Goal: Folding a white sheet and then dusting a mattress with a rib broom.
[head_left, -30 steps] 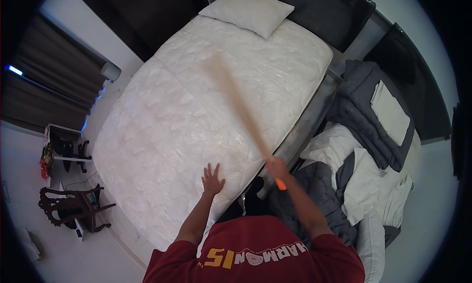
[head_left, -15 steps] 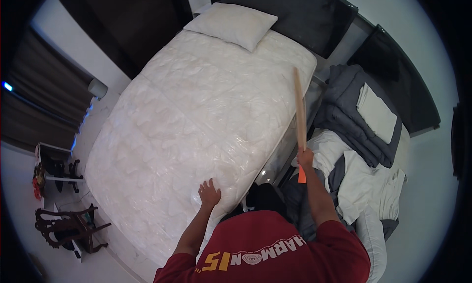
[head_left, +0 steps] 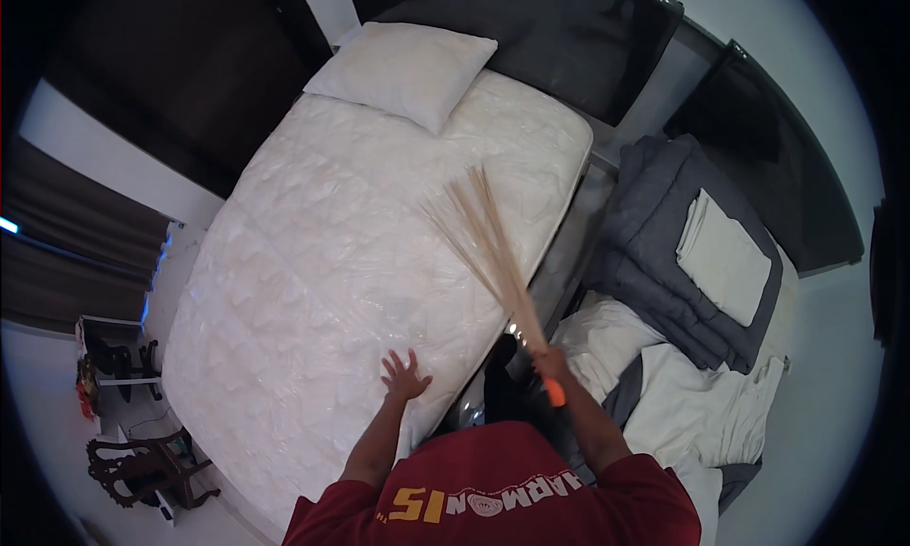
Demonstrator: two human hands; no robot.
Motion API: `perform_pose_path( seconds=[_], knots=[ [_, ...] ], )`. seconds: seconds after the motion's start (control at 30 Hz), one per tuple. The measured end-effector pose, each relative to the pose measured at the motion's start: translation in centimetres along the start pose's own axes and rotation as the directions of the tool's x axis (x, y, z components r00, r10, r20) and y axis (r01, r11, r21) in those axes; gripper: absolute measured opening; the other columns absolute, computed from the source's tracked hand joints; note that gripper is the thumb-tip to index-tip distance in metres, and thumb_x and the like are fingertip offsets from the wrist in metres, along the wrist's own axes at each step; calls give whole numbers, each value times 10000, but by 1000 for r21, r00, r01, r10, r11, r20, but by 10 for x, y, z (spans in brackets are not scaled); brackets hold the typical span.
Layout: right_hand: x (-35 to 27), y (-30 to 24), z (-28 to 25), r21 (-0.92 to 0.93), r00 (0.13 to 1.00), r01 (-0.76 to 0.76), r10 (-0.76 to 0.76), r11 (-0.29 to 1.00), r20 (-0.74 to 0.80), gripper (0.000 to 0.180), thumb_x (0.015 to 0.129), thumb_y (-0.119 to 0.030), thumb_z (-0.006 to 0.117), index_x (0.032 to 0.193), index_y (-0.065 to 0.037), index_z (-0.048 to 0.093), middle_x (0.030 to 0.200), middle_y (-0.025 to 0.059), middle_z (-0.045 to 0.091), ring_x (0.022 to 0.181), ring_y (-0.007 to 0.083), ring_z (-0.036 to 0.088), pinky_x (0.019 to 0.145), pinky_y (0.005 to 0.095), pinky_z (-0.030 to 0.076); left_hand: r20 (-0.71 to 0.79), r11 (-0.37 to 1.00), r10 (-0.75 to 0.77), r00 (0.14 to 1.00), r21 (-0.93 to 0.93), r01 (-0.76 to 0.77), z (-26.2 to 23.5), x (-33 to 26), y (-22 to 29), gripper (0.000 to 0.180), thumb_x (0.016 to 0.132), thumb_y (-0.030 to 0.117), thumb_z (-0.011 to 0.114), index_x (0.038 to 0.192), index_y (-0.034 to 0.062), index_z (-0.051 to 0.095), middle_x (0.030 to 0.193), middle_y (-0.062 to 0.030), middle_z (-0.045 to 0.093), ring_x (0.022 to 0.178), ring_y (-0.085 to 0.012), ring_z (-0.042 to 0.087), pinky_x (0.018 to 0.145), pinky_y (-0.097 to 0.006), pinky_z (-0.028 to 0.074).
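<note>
We see the right hand (head_left: 550,363) at lower centre-right, fingers wrapped round the broom (head_left: 510,285) near its orange end. Bristles fan up-left over the mattress (head_left: 284,262), crossing its right edge; can't tell if the tips touch. Left hand (head_left: 408,380), lower centre, palm down on the mattress, fingers spread, gripping nothing. We get a broad stretch of mattress from the bristles to its left edge, and up to the pillow (head_left: 403,72) by the headboard (head_left: 569,53). Right side is tighter: a narrow dark gap, then the grey quilt (head_left: 645,214) and white sheets (head_left: 706,404).
</note>
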State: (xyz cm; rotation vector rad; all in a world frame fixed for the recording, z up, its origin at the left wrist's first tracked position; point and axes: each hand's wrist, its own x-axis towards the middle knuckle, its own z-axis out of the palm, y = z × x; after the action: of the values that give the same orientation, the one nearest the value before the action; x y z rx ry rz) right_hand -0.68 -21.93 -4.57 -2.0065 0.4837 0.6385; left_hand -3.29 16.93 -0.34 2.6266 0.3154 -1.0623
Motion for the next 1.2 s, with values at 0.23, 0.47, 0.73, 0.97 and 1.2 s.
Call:
perform_pose_path(
  seconds=[0.23, 0.47, 0.73, 0.97, 1.2],
  knots=[
    [8, -45, -166, -122, 994, -91, 96, 988, 43, 507, 792, -476, 674, 728, 26, 647, 577, 96, 628, 508, 186, 636, 482, 312, 509, 288, 974, -13, 958, 220, -53, -2, 36, -42, 1072, 765, 686, 512, 1465, 141, -90, 1471, -318, -123, 1324, -540, -173, 1007, -702, 153],
    [-88, -19, -224, -6, 941, -325, 324, 946, 95, 421, 785, -365, 725, 758, 41, 617, 602, 84, 595, 478, 153, 572, 442, 290, 486, 18, 994, -87, 996, 63, 85, -96, 42, 55, 492, 827, 465, 543, 1063, 40, 616, 1113, -208, 605, 1025, -378, 590, 880, -458, 472],
    [-110, -24, -242, -138, 987, -51, 28, 989, -161, 456, 766, -423, 726, 722, 26, 659, 582, 72, 625, 500, 150, 604, 505, 296, 500, -196, 967, 234, 952, -53, -249, -47, 76, 96, 777, 768, 434, 638, 1436, 254, 285, 1507, -243, 82, 1356, -493, 125, 1002, -597, 326],
    [32, -162, -221, 71, 909, 396, -380, 915, -174, 151, 914, -161, 499, 922, -11, 520, 696, 63, 588, 555, 114, 591, 463, 275, 469, -188, 975, 167, 968, -117, -191, -59, 69, 93, 686, 782, 388, 602, 1404, 285, 331, 1511, -184, 150, 1374, -431, 160, 965, -602, 365],
    [232, -193, -104, -336, 900, 216, -321, 917, -296, 392, 869, -138, 451, 1220, 35, 487, 873, 273, 631, 804, 410, 633, 690, 468, 525, -201, 985, 92, 975, -123, -118, -69, 61, 109, 587, 772, 333, 643, 1318, 269, 436, 1443, -186, 304, 1320, -389, 307, 987, -528, 386]
  ],
)
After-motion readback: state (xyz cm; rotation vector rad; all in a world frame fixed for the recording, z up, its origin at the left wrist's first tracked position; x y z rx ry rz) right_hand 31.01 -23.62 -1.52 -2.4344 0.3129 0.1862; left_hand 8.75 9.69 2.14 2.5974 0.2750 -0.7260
